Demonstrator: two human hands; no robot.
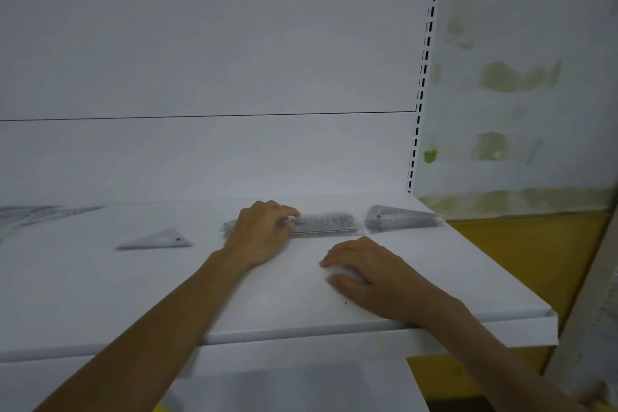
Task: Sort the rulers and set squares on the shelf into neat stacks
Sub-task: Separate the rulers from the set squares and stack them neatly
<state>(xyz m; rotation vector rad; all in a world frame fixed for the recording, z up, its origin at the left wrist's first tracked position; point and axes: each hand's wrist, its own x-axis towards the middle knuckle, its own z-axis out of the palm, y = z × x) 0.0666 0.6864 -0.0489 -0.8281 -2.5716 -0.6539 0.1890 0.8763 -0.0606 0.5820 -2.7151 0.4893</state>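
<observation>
On the white shelf (100, 294) lies a clear straight ruler (327, 223), maybe a small stack, near the back. My left hand (264, 234) rests on its left part with curled fingers touching it; whether they grip it is unclear in the blur. My right hand (364, 271) lies on the shelf in front of the ruler, fingers loosely bent, holding nothing. A clear set square (398, 218) sits at the back right. Another set square (157, 240) lies to the left. More clear rulers (30, 214) are blurred at the far left.
The shelf's white back panel (207, 77) rises behind the rulers. A slotted upright (424, 70) marks the shelf's right end. Beyond it are a stained wall (521, 77) and a yellow surface (535, 251). The shelf's front edge (301, 338) runs under my forearms.
</observation>
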